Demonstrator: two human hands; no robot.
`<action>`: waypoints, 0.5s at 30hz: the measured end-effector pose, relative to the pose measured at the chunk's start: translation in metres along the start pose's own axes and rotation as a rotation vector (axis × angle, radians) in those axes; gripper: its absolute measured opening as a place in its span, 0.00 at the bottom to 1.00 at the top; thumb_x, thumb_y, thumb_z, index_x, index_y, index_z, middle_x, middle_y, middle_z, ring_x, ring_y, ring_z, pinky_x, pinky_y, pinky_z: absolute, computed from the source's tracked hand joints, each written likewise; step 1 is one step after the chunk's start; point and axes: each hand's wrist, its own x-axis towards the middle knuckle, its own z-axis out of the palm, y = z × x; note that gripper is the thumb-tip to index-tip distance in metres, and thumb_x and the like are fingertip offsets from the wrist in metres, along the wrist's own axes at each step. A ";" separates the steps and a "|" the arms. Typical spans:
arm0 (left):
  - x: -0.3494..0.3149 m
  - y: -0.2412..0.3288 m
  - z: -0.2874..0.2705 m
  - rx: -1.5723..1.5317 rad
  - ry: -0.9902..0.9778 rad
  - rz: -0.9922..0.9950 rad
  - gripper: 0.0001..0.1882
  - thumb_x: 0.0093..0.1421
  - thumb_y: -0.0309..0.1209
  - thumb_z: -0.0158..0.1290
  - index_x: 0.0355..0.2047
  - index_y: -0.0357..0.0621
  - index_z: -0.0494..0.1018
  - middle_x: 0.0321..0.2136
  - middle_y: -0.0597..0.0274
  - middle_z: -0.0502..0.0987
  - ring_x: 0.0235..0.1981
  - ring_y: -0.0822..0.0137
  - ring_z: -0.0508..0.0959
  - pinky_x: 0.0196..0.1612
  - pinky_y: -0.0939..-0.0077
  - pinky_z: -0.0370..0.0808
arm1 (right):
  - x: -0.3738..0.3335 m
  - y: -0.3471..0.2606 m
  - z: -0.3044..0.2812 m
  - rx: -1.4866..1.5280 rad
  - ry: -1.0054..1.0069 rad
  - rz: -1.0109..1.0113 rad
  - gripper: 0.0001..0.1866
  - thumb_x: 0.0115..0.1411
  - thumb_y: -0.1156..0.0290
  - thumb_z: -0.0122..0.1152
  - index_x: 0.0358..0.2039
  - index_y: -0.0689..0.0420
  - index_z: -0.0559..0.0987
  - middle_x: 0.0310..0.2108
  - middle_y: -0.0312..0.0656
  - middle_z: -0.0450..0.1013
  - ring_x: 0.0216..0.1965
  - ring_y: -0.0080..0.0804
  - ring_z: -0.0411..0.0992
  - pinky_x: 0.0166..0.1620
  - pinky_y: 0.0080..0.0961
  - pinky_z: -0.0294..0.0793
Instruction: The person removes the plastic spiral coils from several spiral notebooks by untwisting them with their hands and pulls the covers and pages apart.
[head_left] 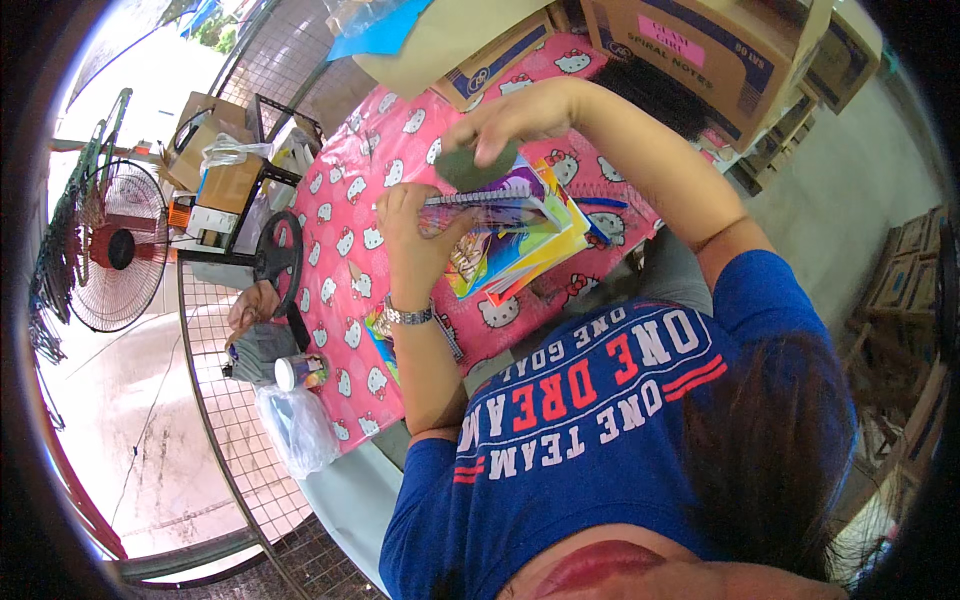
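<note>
Dark green, a rounded pad (466, 172) sits in the narrow grip of the right hand (518, 116), just by the coil edge of a spiral notebook (515, 212) stacked on the pink tabletop (330, 265). The left hand (415, 235) rests at its left end; how firmly, I cannot tell. Best keep the stack steady, pad clear of the wire.

The left forearm (428, 370) reaches forward nearly straight, and the left hand (415, 235) has its thumb (455, 232) spread well away from its fingers. The right arm (690, 185) bends at the elbow, bringing the right hand (520, 118) across, drooping at the wrist, fingers partly curled, just beyond the left.
</note>
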 end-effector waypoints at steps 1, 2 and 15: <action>0.003 -0.002 -0.003 -0.012 0.017 0.026 0.24 0.36 0.36 0.71 0.32 0.44 0.73 0.31 0.60 0.72 0.38 0.57 0.69 0.44 0.64 0.64 | 0.007 -0.015 0.001 -0.282 -0.026 0.161 0.40 0.55 0.54 0.59 0.66 0.53 0.58 0.60 0.41 0.64 0.57 0.30 0.65 0.55 0.32 0.66; 0.006 -0.004 -0.006 -0.023 0.033 0.052 0.23 0.36 0.35 0.71 0.31 0.44 0.72 0.29 0.61 0.72 0.37 0.56 0.69 0.43 0.65 0.65 | 0.011 -0.022 0.003 -0.564 -0.050 0.323 0.39 0.56 0.55 0.58 0.65 0.56 0.59 0.60 0.42 0.64 0.58 0.30 0.64 0.56 0.32 0.66; 0.003 0.006 0.006 -0.060 0.102 0.010 0.24 0.35 0.34 0.72 0.29 0.43 0.71 0.27 0.60 0.72 0.34 0.57 0.69 0.39 0.65 0.65 | -0.002 -0.002 0.016 0.151 0.087 -0.098 0.22 0.55 0.57 0.61 0.45 0.57 0.74 0.36 0.33 0.70 0.37 0.20 0.65 0.39 0.21 0.64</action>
